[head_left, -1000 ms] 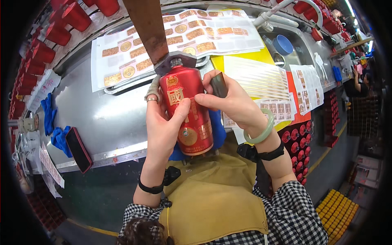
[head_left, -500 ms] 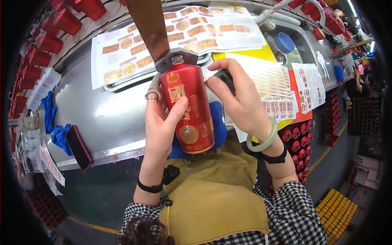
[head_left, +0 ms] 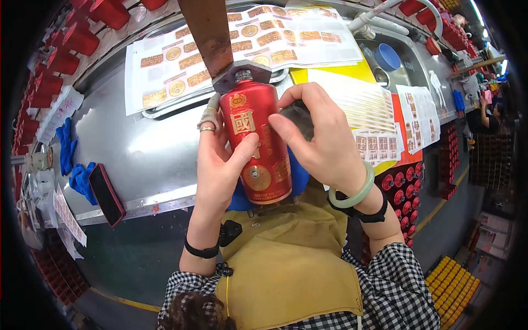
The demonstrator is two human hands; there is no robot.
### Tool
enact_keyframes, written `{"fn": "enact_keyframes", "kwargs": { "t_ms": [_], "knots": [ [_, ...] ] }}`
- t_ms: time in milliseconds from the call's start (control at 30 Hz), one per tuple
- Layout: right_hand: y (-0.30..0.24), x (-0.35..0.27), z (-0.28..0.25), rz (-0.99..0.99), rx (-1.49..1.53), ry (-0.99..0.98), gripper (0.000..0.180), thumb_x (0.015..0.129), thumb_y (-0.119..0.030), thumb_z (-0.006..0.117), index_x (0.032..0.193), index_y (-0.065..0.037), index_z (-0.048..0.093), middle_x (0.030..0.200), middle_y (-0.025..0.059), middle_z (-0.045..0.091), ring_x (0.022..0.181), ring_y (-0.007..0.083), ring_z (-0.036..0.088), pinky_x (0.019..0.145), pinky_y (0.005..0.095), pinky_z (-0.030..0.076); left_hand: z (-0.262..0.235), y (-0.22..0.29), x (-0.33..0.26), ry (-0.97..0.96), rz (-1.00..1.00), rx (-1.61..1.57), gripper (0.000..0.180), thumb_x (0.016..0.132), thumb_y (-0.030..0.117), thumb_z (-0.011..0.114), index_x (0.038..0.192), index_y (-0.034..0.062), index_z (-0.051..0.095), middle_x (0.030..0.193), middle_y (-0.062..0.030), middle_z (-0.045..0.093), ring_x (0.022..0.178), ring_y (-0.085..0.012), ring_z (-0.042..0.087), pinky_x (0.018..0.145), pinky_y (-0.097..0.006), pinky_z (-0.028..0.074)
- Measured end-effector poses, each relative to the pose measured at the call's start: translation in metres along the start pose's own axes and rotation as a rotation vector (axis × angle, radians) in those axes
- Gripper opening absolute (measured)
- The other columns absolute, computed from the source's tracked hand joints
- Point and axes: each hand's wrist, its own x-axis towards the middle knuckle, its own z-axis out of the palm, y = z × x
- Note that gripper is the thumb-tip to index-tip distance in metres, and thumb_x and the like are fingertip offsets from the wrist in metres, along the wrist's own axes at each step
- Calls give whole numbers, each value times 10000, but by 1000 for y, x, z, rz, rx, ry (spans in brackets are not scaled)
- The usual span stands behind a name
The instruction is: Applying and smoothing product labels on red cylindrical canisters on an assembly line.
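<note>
A red bottle (head_left: 265, 157) with gold characters and a round gold emblem leans in front of me, its bare clear neck in the notch of a grey metal plate (head_left: 224, 83). My left hand (head_left: 220, 162) wraps the bottle's left side, thumb across its front; one finger wears a pale cover. At the bottle's right shoulder, the thumb and index fingertip of my right hand (head_left: 330, 137) touch or nearly touch the surface. Curled in that hand is a dark rounded object (head_left: 301, 118) whose kind I cannot make out. A blue pad (head_left: 300, 179) lies beneath the bottle.
A brown bar (head_left: 206, 33) rises from the plate. Sheets of gold labels (head_left: 308, 49) cover the steel bench, with a sink (head_left: 410, 71) holding a blue bowl (head_left: 387, 57) at right. A phone (head_left: 106, 195) and blue gloves (head_left: 67, 146) lie left.
My right hand has moved left, bringing its thumb and index fingertip to the bottle's right side. The left hand keeps its hold, and the view has shifted slightly.
</note>
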Motion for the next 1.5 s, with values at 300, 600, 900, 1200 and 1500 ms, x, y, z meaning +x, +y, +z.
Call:
{"fn": "enact_keyframes", "kwargs": {
  "t_ms": [300, 600, 900, 1200, 1500],
  "knots": [
    [1, 0, 6, 45, 38, 19, 333, 851, -178, 815, 1033, -17, 588, 992, 157, 642, 902, 358, 662, 774, 417, 535, 2, 0, 0, 4, 19, 27, 834, 974, 56, 729, 1619, -24, 205, 1537, -170, 441, 1383, -238, 510, 1129, -392, 476],
    [3, 0, 8, 81, 76, 10, 321, 858, -178, 811, 1031, -19, 592, 983, 149, 652, 889, 353, 668, 781, 417, 536, 3, 1, 0, -3, 15, 21, 834, 977, 60, 726, 1620, -20, 202, 1545, -168, 429, 1384, -240, 512, 1131, -397, 476],
    [6, 0, 9, 110, 114, 4, 347, 852, -192, 824, 1041, -7, 600, 981, 156, 663, 880, 349, 673, 791, 407, 539, 1, -1, 0, 6, 16, 29, 843, 973, 61, 730, 1623, -21, 199, 1552, -171, 420, 1401, -241, 496, 1144, -395, 463],
    [9, -4, 0, 340, 221, 1, 252, 969, -159, 715, 1100, 14, 587, 983, 168, 655, 882, 306, 646, 822, 381, 519, 11, 5, 6, 55, -5, 126, 824, 929, 84, 788, 1566, -30, 279, 1414, -156, 552, 1246, -203, 619, 1013, -345, 557],
    [3, 1, -18, 27, 214, 111, 267, 951, 46, 621, 1215, 13, 646, 1074, 167, 691, 989, 301, 677, 911, 390, 531, 14, 2, 8, 47, 66, 188, 790, 931, 74, 773, 1540, -40, 283, 1357, -163, 596, 1199, -194, 648, 994, -344, 567]
  ]
}}
